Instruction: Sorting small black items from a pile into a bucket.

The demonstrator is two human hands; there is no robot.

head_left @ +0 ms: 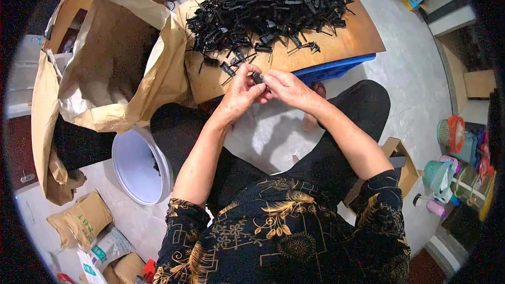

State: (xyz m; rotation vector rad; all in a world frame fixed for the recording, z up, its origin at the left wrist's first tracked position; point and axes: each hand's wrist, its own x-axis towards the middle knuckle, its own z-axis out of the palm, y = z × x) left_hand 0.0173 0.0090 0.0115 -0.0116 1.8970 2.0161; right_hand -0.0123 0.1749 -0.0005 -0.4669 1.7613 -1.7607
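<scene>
In front of me, my left hand [241, 93] and my right hand [288, 89] come together at the near edge of the board. Between their fingertips is a small black plastic part [258, 78], pinched from both sides; the fingers hide much of it. Just beyond lies a wide pile of black plastic parts [263, 10], many with thin stick-like runners poking out. The pile covers much of a wooden board [360, 37], and a few loose pieces lie near my left fingers.
A big open brown paper sack [113, 108] stands left of the board. Below it is a white bucket [139, 165] with something dark inside. Blue plastic [336, 68] shows under the board. Packed bags [84, 218] lie lower left; an open cardboard box [407, 173] sits right.
</scene>
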